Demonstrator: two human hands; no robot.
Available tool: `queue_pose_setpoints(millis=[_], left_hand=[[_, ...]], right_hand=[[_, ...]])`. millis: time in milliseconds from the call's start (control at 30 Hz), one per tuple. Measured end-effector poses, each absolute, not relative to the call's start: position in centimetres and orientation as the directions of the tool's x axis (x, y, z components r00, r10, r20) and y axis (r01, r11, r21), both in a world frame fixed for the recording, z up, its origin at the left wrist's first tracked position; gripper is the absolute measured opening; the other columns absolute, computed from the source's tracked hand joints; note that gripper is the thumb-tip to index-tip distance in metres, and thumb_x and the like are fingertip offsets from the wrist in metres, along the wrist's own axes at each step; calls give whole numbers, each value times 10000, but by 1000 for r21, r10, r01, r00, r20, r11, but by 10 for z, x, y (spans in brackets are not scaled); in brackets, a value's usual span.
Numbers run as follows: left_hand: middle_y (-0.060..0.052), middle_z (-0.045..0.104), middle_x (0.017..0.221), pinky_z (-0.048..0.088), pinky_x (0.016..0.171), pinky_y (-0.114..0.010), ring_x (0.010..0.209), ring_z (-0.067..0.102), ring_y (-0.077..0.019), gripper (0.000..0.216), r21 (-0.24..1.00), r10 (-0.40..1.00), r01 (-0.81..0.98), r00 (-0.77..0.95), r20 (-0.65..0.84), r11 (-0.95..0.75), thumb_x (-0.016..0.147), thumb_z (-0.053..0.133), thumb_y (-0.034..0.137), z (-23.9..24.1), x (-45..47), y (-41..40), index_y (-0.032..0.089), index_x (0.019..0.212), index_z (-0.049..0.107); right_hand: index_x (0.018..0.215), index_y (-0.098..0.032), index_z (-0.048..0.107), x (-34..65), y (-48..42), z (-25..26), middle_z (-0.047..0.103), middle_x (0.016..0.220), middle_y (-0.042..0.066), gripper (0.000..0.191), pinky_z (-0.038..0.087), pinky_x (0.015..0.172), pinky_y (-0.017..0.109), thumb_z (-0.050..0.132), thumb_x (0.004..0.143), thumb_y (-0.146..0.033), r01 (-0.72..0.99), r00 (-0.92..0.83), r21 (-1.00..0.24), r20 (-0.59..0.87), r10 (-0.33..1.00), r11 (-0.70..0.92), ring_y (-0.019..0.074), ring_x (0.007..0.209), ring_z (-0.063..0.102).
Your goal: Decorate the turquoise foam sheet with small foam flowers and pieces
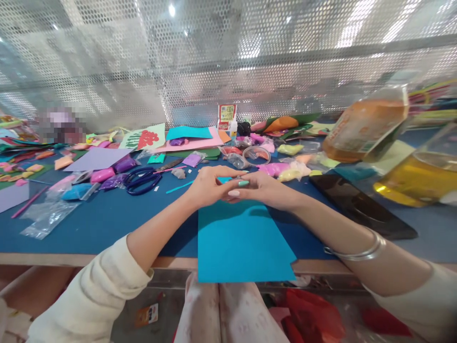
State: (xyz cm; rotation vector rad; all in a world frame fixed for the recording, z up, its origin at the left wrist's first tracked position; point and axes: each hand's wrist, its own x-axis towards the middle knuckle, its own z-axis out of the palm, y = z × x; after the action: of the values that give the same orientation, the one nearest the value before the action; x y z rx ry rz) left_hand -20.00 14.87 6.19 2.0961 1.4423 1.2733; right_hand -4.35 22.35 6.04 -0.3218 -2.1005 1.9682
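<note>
My left hand (210,185) and my right hand (262,186) meet above the far edge of a teal foam sheet (241,243) that lies on the blue table and overhangs its near edge. The fingers of both hands are pressed together in a pinch around something small that I cannot make out. A silver bangle (357,251) sits on my right wrist. Purple-handled scissors (142,180) lie to the left of my left hand.
Coloured clay bags, foam sheets and plastic wrappers (46,216) litter the blue table (107,219). A black tray (360,205) lies right of my right arm, with two bottles of amber liquid (364,126) beyond. A perforated metal wall (214,57) stands behind. A person sits far left.
</note>
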Motion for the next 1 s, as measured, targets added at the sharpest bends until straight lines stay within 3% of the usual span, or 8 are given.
queue_pose_setpoints(millis=[133,300,567,667,767,900,1000], left_hand=[[-43,723,801,512,583,-229,746,651,-165,121,671,850,587,57,524,-453,725,668,252,61,-200,151,188,802,736],[-23,715,720,455,487,-203,624,630,-134,123,644,820,683,-118,561,-343,737,661,282,63,-204,155,181,743,729],[-60,704,931,490,534,-186,787,653,-159,373,677,883,649,-18,470,-347,719,677,321,59,-207,155,172,1061,648],[-70,687,999,500,556,-194,856,645,-177,390,653,884,657,43,466,-376,717,674,334,59,-206,154,177,1072,641],[-69,690,970,491,547,-199,845,632,-177,317,600,858,662,136,495,-450,731,656,364,58,-206,154,185,992,680],[-40,694,774,455,548,-201,730,601,-145,176,437,777,725,213,592,-532,759,631,334,56,-206,153,194,825,716],[-12,667,629,416,533,-198,606,574,-112,177,325,740,777,252,623,-539,784,610,312,57,-207,152,194,693,706]], right_hand=[[851,-143,720,-44,224,60,725,798,48,324,541,757,318,705,664,-407,85,-946,-995,-62,319,60,181,788,683],[879,-122,714,-44,225,61,720,886,87,330,527,797,328,682,707,-402,70,-933,-997,-54,355,31,183,828,681],[1073,-152,654,-39,230,59,691,1008,93,434,485,869,352,734,672,-301,21,-937,-999,-7,350,39,213,958,643],[1062,-151,656,-40,229,59,688,1016,89,399,489,864,338,698,717,-346,-5,-940,-1000,7,342,7,193,920,655],[978,-131,683,-42,227,57,700,977,80,355,491,875,336,696,712,-365,13,-936,-1000,-16,351,-9,176,900,660],[882,-115,700,-43,226,54,719,845,91,373,544,758,332,718,673,-424,49,-924,-991,-92,371,-123,195,801,685],[875,-115,698,-42,227,52,719,865,101,388,558,712,322,691,698,-460,15,-928,-989,-69,367,-147,208,797,688]])
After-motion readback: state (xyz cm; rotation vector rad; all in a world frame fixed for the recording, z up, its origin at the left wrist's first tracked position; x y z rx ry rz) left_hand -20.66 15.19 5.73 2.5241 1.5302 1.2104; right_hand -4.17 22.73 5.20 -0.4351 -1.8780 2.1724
